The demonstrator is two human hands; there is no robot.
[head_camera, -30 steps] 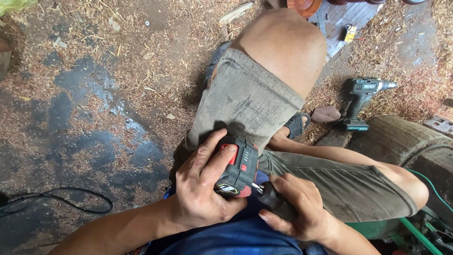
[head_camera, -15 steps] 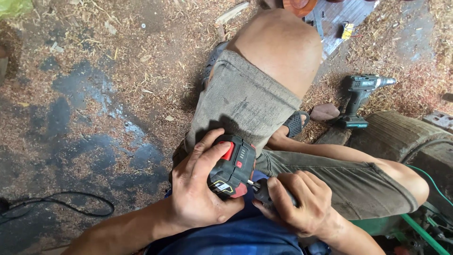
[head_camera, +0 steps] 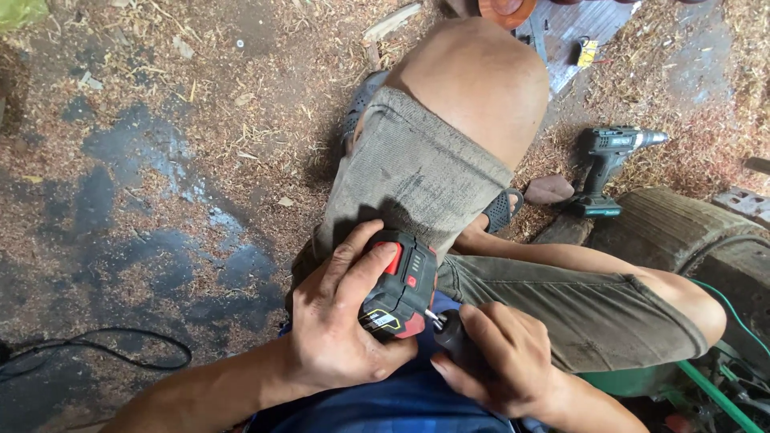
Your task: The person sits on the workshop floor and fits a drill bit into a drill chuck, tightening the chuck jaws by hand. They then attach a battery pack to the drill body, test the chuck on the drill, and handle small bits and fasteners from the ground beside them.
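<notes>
Head view: low in the centre of the frame, the left hand (head_camera: 337,333) wraps its fingers around a black-and-red plastic tool battery pack (head_camera: 399,286), braced against the lap so it stays steady. Just right of it, the right hand (head_camera: 501,361) has its fingers curled tight on a black-handled screwdriver (head_camera: 449,333), whose metal tip meets the pack's lower edge. At right, a dark green cordless drill (head_camera: 609,164) stands on the sawdust-strewn ground (head_camera: 160,120), within reach. A black cable (head_camera: 96,345) loops at lower left.

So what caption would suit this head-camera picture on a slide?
Seated over a sawdust-strewn floor, left hand grips a red-and-black battery pack while right hand holds a dark tool against it.
</notes>
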